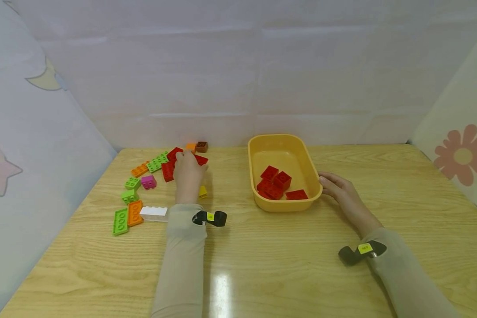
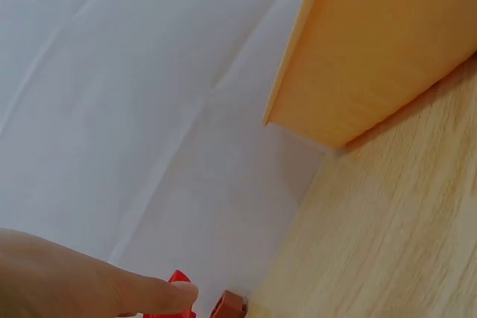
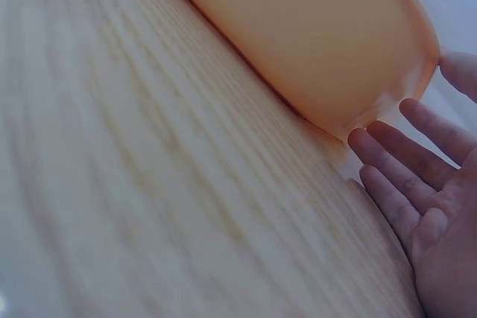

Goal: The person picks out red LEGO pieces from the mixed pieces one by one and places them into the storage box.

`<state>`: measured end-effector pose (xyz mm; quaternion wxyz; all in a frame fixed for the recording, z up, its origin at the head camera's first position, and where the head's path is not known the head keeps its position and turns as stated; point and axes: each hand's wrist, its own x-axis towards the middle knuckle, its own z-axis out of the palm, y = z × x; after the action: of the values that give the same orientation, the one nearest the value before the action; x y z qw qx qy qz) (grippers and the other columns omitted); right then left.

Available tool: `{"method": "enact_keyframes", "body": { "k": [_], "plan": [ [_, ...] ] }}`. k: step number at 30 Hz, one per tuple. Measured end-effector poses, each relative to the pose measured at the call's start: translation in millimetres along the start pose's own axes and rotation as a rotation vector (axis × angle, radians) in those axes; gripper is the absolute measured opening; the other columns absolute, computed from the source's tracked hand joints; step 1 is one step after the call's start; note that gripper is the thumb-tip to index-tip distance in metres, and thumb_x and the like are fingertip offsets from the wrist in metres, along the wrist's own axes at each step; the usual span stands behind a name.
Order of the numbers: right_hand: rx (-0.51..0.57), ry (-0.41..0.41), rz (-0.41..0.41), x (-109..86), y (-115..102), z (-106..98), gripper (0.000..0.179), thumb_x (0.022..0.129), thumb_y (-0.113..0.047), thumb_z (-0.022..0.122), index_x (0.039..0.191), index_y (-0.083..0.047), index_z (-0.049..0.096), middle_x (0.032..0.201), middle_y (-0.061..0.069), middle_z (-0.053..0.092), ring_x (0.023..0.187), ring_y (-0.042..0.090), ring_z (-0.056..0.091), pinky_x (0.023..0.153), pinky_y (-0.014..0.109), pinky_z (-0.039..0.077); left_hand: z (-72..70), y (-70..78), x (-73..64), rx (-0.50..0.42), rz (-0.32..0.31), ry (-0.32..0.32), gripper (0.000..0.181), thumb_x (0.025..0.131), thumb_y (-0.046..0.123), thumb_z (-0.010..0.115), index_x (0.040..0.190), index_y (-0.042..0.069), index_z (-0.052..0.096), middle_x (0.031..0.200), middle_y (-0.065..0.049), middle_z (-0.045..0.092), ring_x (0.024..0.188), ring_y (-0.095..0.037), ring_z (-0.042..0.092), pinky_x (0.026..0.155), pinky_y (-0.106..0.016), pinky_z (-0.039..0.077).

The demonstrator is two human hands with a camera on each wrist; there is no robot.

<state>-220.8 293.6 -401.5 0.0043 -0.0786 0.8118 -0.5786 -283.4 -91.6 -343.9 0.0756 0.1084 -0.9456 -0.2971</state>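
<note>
My left hand [image 1: 188, 176] reaches down among red bricks at the back left of the table. Its fingertips are hidden in the head view, with a red brick [image 1: 168, 171] to their left and a flat red piece [image 1: 201, 160] to their right. In the left wrist view, one digit lies against a red brick [image 2: 179, 279]; whether the hand grips it cannot be told. A yellow tub [image 1: 282, 205] holds several red bricks [image 1: 282, 180]. At the tub's right side, my right hand [image 1: 343, 198] has its thumb at the rim and its fingers extended by the wall.
Left of the left hand lie green bricks [image 1: 157, 162], a magenta brick [image 1: 149, 182], orange pieces [image 1: 135, 213] and a white brick [image 1: 153, 213]. A yellow brick [image 1: 202, 192] sits near the left wrist. A brown brick [image 1: 201, 146] stands at the back, by the white wall covering.
</note>
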Motion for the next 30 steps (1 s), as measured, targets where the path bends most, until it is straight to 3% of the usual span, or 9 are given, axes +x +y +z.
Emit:
{"method": "enact_keyframes", "body": {
  "k": [6,11,20,26,30],
  "plan": [
    [0.01,0.0,-0.002,0.2,0.0,0.9,0.056,0.105,-0.037,0.047,0.144,0.004,0.046,0.134,0.002,0.055,0.107,0.002,0.058,0.091,0.014,0.045,1.9,7.8,-0.4,-0.024,0.055,0.006,0.065,0.09,0.027,0.075,0.143,0.003,0.046,0.137,-0.023,0.043,0.111,-0.041,0.057,0.092,-0.055,0.048],
    [0.014,0.004,-0.009,-0.3,1.6,1.1,0.056,0.105,-0.036,0.047,0.143,0.005,0.045,0.131,-0.001,0.056,0.106,0.002,0.059,0.091,0.014,0.046,3.2,16.2,-2.8,-0.076,0.14,0.002,0.064,0.09,0.028,0.075,0.144,0.006,0.047,0.138,-0.02,0.044,0.12,-0.038,0.05,0.093,-0.049,0.049],
    [0.022,0.004,-0.007,-1.4,0.8,0.2,0.057,0.105,-0.036,0.047,0.143,0.005,0.045,0.128,-0.006,0.057,0.105,0.002,0.06,0.091,0.014,0.045,2.5,36.1,-11.0,-0.094,0.241,0.033,0.062,0.089,0.029,0.076,0.142,0.008,0.051,0.134,-0.018,0.047,0.112,-0.034,0.056,0.087,-0.046,0.052],
    [0.026,0.012,-0.016,-2.0,1.5,-0.2,0.056,0.105,-0.034,0.048,0.143,0.007,0.045,0.123,-0.012,0.058,0.105,0.0,0.06,0.09,0.014,0.046,6.8,47.7,-16.8,-0.073,0.308,0.004,0.058,0.09,0.03,0.075,0.141,0.01,0.053,0.135,-0.017,0.048,0.113,-0.033,0.056,0.089,-0.045,0.052],
    [0.022,0.011,-0.012,-2.1,1.4,-0.8,0.057,0.105,-0.035,0.048,0.144,0.006,0.045,0.127,-0.008,0.057,0.106,0.001,0.059,0.091,0.014,0.046,7.7,53.1,-19.4,-0.052,0.344,-0.007,0.058,0.09,0.03,0.075,0.14,0.01,0.053,0.136,-0.016,0.049,0.114,-0.031,0.056,0.089,-0.044,0.052]
  ]
}}
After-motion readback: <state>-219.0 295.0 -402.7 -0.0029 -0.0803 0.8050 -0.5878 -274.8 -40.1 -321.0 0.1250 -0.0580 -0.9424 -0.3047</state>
